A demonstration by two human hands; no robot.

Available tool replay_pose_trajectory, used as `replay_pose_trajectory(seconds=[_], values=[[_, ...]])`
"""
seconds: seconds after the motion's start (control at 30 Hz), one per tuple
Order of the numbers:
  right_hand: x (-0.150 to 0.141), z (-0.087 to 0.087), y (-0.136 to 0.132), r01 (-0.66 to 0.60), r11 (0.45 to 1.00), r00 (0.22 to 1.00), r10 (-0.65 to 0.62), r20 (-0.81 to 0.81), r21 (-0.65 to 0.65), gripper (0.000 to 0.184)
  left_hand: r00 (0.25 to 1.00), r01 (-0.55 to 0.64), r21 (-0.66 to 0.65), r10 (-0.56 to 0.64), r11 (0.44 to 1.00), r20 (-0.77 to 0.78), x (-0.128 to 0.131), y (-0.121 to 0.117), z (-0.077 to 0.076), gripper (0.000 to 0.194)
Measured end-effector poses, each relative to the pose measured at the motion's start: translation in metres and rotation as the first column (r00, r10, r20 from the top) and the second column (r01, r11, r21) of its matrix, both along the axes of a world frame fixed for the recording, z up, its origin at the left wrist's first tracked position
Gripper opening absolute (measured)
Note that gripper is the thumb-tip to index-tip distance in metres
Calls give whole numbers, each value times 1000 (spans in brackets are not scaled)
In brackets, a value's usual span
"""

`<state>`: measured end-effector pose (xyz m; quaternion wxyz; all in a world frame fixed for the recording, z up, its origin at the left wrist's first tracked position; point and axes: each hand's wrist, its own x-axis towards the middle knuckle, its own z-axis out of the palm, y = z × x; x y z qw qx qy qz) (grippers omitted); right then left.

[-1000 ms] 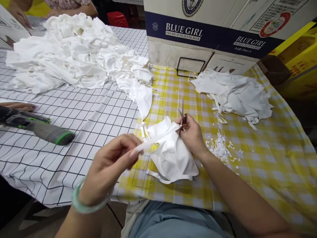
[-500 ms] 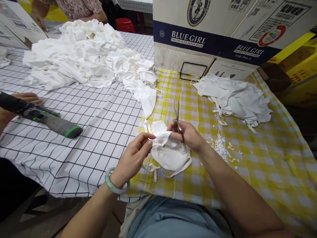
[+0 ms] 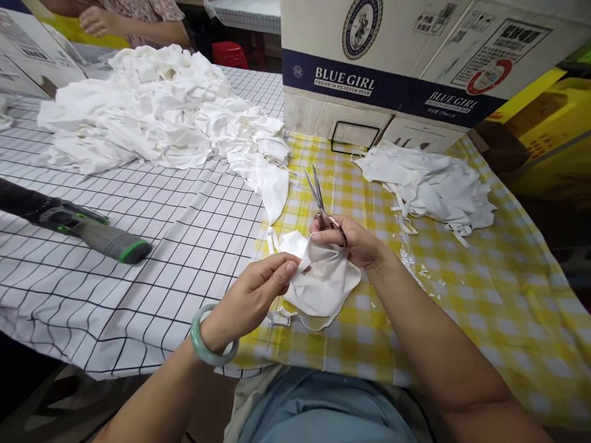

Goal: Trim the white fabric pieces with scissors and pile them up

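Note:
A white garment with thin straps, perhaps a bra top (image 3: 323, 289), lies bunched on the yellow checked cloth in front of me. My left hand (image 3: 258, 289), with a pale green bangle at the wrist, pinches its edge between thumb and fingers. Scissors (image 3: 318, 197) rest in my right hand (image 3: 355, 240), blades parted and pointing away from me. Fingers of that same hand also touch the garment's upper edge. Strap ends with small sliders stick out at the garment's lower left.
A large heap of white garments (image 3: 152, 111) fills the back left. Another pile (image 3: 429, 181) lies right, near white scraps (image 3: 410, 264). Behind stands a beer carton (image 3: 332, 111) with a black wire stand (image 3: 353, 136). A grey-black power tool (image 3: 92, 227) lies left; a co-worker's hand (image 3: 99, 21) shows beyond.
A stretched white strip between my hands has slackened, and my left hand has come in closer to my right. The scissors have tilted left, with blades apart. A co-worker's hand has lifted.

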<state>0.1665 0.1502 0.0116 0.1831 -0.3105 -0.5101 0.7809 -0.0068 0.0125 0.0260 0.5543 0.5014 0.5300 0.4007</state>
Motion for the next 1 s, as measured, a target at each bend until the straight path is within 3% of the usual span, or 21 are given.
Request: replay_pose_trajectory(seconds=[0.17,0.3,0.4,0.43,0.5,0.6,0.67,0.77,0.83,0.9,1.0], values=[[-3,-1,1,-25,1000,998,25,-54,-7,26,1000,26,100,-26,995,2,0,1,6,25],[0,-3,4,-118,991,988,123,-88,55,28,994,-50,-70,56,996,90,-3,3,4,32],[10,-5,9,-297,951,954,299,-20,89,29,987,6,-142,17,990,161,-7,0,3,33],[11,-6,9,-321,944,946,323,-9,80,29,988,21,-98,-6,995,155,-6,0,4,32],[6,-12,3,-251,968,966,250,-63,7,30,998,-10,117,2,993,69,-1,1,5,26],[-18,-27,-20,-71,984,975,33,-220,-166,37,987,-136,481,162,866,-13,13,6,5,21],[-32,-36,-36,-32,971,963,-33,-268,-235,42,969,-232,543,240,807,58,20,10,2,23],[-34,-44,-44,39,976,973,-86,-214,-214,40,935,-337,494,345,801,79,17,9,-3,22],[-24,-44,-35,107,985,983,-125,-131,-137,37,936,-311,395,351,865,-32,7,6,-6,17],[-11,-40,-21,125,990,990,-129,-63,-64,35,969,-203,165,223,965,-109,-6,2,-7,21],[0,-33,-5,78,996,997,-79,-20,-42,33,999,-40,-141,35,989,-39,-16,0,-5,32]])
